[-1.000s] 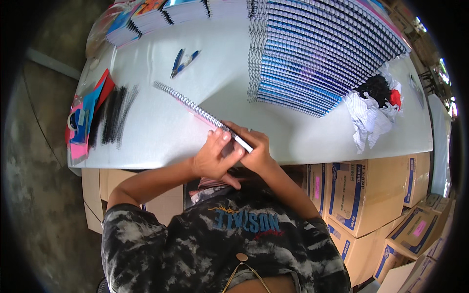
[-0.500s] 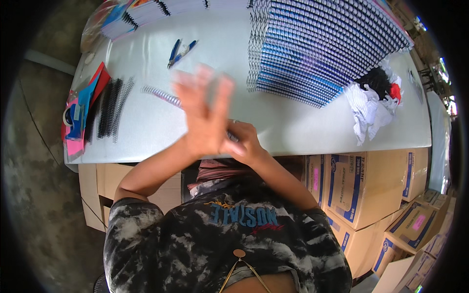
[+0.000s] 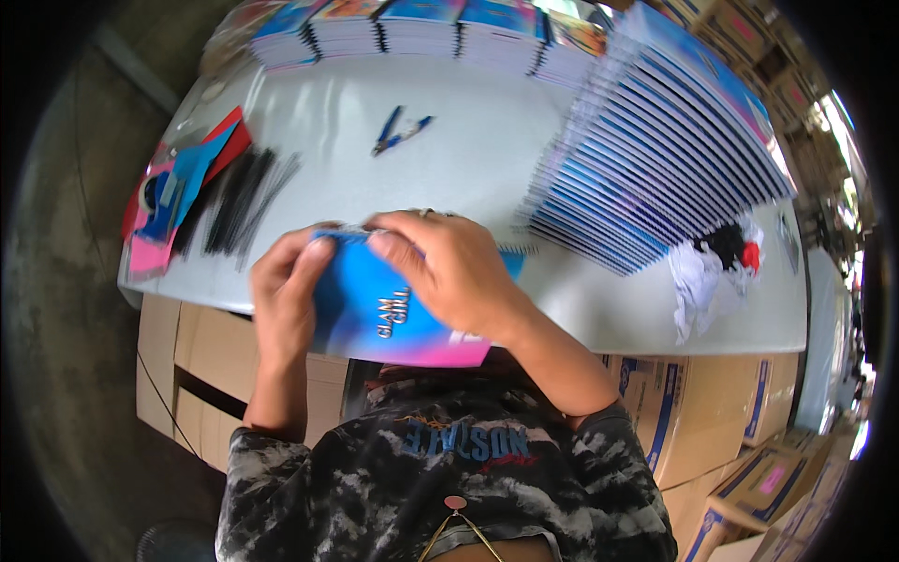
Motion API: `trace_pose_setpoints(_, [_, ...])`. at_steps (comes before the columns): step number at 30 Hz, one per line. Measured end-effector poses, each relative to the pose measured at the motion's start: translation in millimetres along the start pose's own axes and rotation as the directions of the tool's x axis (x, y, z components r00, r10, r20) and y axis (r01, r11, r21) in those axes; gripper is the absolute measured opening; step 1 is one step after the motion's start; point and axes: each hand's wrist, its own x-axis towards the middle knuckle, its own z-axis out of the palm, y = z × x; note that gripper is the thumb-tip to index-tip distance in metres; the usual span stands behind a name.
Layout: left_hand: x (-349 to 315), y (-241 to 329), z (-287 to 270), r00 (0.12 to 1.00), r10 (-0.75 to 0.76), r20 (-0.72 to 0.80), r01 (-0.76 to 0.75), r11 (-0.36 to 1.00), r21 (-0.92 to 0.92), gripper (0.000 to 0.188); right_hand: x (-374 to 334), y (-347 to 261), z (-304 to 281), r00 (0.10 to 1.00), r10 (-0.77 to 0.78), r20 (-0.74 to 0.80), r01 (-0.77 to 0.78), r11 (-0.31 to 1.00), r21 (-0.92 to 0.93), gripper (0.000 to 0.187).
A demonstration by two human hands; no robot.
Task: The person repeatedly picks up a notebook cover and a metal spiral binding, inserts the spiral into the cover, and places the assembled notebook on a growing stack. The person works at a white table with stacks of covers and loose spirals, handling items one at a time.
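Note:
Both of my hands hold a spiral notebook (image 3: 361, 304) with a blue cover that turns pink at the lower edge, in front of my chest at the table's near edge. My left hand (image 3: 286, 290) grips its left side, thumb on the cover. Across its upper right part lies my right hand (image 3: 454, 272), thumb pressed on the cover near the top edge. The wire binding runs along that far edge, partly hidden by my fingers; its end sticks out past my right hand. Blue-handled pliers (image 3: 401, 136) lie beyond the notebook.
Dark binding coils (image 3: 239, 211) lie at left beside a blue tape dispenser (image 3: 161, 204) and coloured sheets (image 3: 225, 139). A tall pile of spiral notebooks (image 3: 646, 169) leans at right, near crumpled rags (image 3: 693, 290). Several notebook stacks (image 3: 421, 39) line the back. Cardboard boxes (image 3: 702, 412) stand below.
My left hand, raised with fingers spread before, has come down to the left and grips the notebook. The blue cover now faces up; earlier mainly a coil showed past my hands. The view has shifted.

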Motion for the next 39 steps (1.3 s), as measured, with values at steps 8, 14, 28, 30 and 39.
trace_pose_setpoints(8, [34.6, -40.4, -0.1, 0.936, -0.113, 0.334, 0.248, 0.884, -0.396, 0.02, 11.9, 39.9, 25.5, 0.918, 0.388, 0.081, -0.376, 0.788, 0.488, 0.018])
trace_pose_setpoints(14, [54.8, -56.8, -1.9, 0.916, -0.009, 0.401, 0.223, 0.842, -0.492, 0.011, 17.9, 38.7, 27.1, 0.923, 0.384, 0.018, -0.361, 0.852, 0.38, 0.018])
trace_pose_setpoints(28, [73.6, -6.2, -4.2, 0.821, 0.348, 0.453, -0.389, 0.921, -0.003, 0.024, 11.8, 31.6, 2.6, 0.933, 0.357, -0.053, -0.304, 0.855, 0.421, 0.024])
trace_pose_setpoints(30, [71.1, 21.3, -20.3, 0.723, 0.291, 0.627, -0.498, 0.848, 0.18, 0.033, 9.2, 9.3, -25.2, 0.962, 0.244, -0.119, -0.161, 0.867, 0.471, 0.025])
trace_pose_setpoints(39, [120.9, 148.8, 23.0, 0.678, 0.73, -0.08, -0.731, 0.66, -0.173, 0.027, -22.9, -37.2, -154.9, 0.496, -0.338, -0.8, 0.217, 0.94, -0.263, 0.045])
